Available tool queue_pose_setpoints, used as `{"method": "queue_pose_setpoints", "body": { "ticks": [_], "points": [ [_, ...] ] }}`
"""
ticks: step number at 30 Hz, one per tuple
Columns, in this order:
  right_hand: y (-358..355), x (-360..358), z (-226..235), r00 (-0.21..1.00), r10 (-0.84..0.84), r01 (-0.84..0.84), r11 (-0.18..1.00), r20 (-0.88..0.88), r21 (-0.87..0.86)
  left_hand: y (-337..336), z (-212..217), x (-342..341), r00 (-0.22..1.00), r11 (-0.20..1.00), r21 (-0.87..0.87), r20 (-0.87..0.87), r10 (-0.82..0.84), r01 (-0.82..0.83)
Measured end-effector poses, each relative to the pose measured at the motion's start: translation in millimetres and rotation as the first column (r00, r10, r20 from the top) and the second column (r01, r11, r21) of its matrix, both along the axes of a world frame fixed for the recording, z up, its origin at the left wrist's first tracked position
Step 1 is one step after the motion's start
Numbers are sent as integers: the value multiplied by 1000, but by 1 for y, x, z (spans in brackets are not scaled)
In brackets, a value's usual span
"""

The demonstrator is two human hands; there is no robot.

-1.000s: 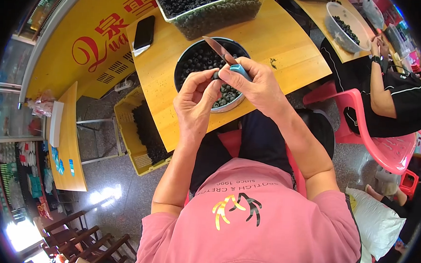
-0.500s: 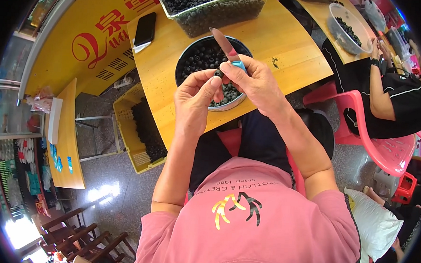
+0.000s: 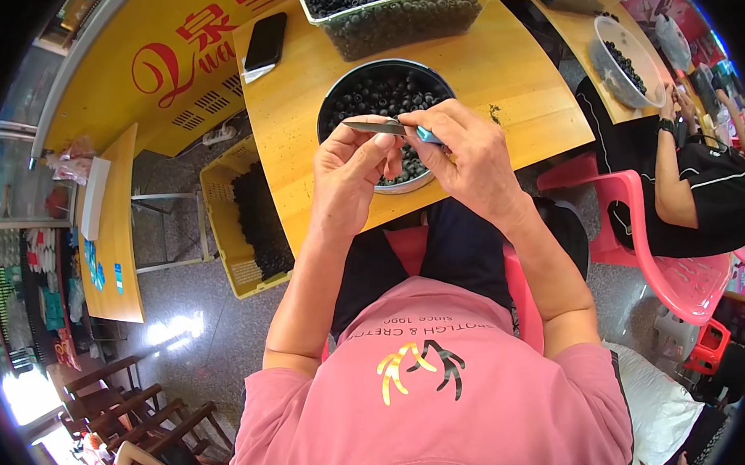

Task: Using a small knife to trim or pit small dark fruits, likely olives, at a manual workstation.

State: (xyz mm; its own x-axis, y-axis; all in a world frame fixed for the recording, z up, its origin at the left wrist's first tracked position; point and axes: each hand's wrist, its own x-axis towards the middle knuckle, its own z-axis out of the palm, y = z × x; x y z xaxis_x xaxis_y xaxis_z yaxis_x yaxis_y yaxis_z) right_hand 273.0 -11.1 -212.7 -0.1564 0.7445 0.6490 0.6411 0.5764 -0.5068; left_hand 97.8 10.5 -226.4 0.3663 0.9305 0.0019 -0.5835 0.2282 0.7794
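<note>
My left hand [image 3: 344,165] pinches a small dark round fruit between thumb and fingers; the blade and fingers hide most of it. In my right hand [image 3: 471,153] is a small knife [image 3: 373,127] with a blue handle, its blade lying level across my left fingertips, point to the left. Both hands are close together above the near part of a round dark-walled pot [image 3: 323,112]. Dark round fruits [image 3: 390,90] fill the pot, and paler greenish ones show at its near side beneath my hands.
Behind the pot stands a clear plastic box [image 3: 408,32] of dark fruits, with a phone [image 3: 266,40] to its left. A yellow crate [image 3: 221,225] of dark pieces sits on the floor. At right are a pink chair [image 3: 631,204], a seated person and a clear bowl [image 3: 605,59].
The knife has swung from pointing up and away to lying level across the left fingertips. My right hand has turned and shifted slightly right; the left still pinches the fruit.
</note>
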Motion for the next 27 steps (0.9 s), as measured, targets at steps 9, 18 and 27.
{"method": "queue_pose_setpoints", "body": {
  "ticks": [9, 18, 27],
  "points": [
    [1, 3, -1, 997, -26, 23, 999, 66, 48, -3, -4, -1, 990, 989, 145, -130, 46, -27],
    [2, 5, -2, 999, -25, 17, 983, -45, -184, -6, -1, -4, 978, 978, 208, -200, 55, -12],
    [-2, -11, 6, 770, -41, -378, 774, -637, -507, -11, -4, -1, 924, 949, 298, -326, 198, -99]
  ]
}}
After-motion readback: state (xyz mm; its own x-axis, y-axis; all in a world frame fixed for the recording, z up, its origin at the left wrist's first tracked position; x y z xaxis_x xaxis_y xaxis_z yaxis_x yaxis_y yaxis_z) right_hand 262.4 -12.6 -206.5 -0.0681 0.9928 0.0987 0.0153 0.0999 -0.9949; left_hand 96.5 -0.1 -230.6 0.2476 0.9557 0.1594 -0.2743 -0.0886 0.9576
